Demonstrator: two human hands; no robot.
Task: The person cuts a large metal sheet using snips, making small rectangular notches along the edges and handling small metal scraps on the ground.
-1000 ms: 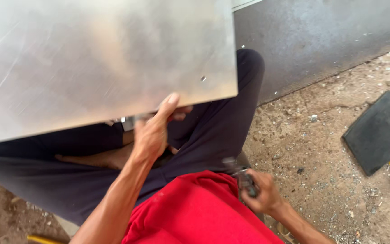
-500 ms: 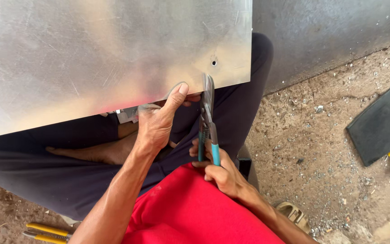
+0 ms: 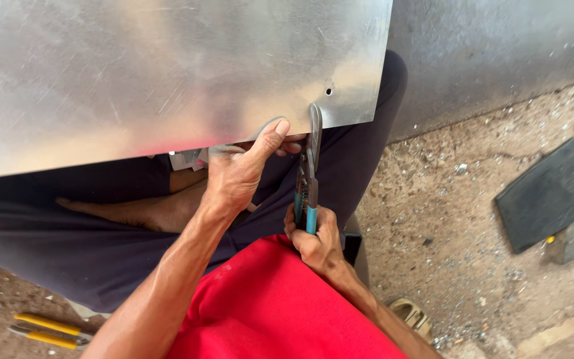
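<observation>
A large shiny metal sheet (image 3: 167,73) lies across my lap and fills the upper left of the view. My left hand (image 3: 244,169) grips its near edge, thumb on top and fingers underneath. My right hand (image 3: 317,239) holds a pair of tin snips with blue handles (image 3: 307,179), pointing away from me. The snips' blades meet the sheet's near edge just below a small round hole (image 3: 329,91) near the right corner.
A second pair of snips with yellow handles (image 3: 48,329) lies on the dirt at the lower left. A dark rubber pad (image 3: 543,196) rests on the gravelly ground at the right. A grey metal wall (image 3: 499,53) stands behind. A sandal (image 3: 413,316) shows by my right arm.
One second ago my right hand was low by my hip with the snips. It has risen and brought the blades to the sheet's edge. The left hand keeps its grip.
</observation>
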